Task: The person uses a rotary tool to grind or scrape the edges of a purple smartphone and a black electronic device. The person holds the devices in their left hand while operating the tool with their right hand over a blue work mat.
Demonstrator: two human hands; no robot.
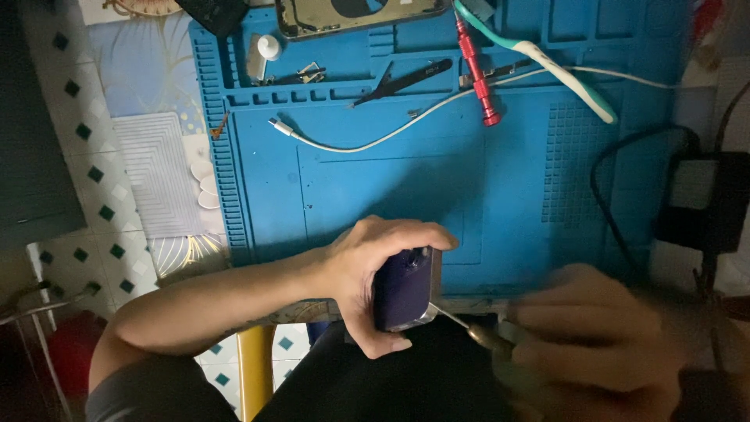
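Blurred and nearest of all, the right hand [594, 336] sits low at the near right, curled around the handle of one thin metal tool [469, 327]; how tightly it closes cannot be told through the smear, and its wrist runs off the frame. That tool's tip touches the near right corner of one dark purple phone [404, 287], which the left hand [375, 277] clasps with fingers bent over its far edge and thumb under its near end, at the near edge of one blue work mat [391, 180]. Much of the phone is hidden under those fingers. Two hands show, both the person's own. Farther off on the mat lie one white cable [367, 144] curving left to right, one red screwdriver [476, 74], one pair of black tweezers [402, 80], and one teal and white toothbrush [547, 59] whose head is cut by the top edge. At the far edge one opened phone frame [351, 16] is cropped, so only its near part shows. One small white bottle [268, 48] stands far left beside a few small metal parts too tiny to count. At right, one black adapter [703, 203] with its cord lies in deep shadow, hard to make out.
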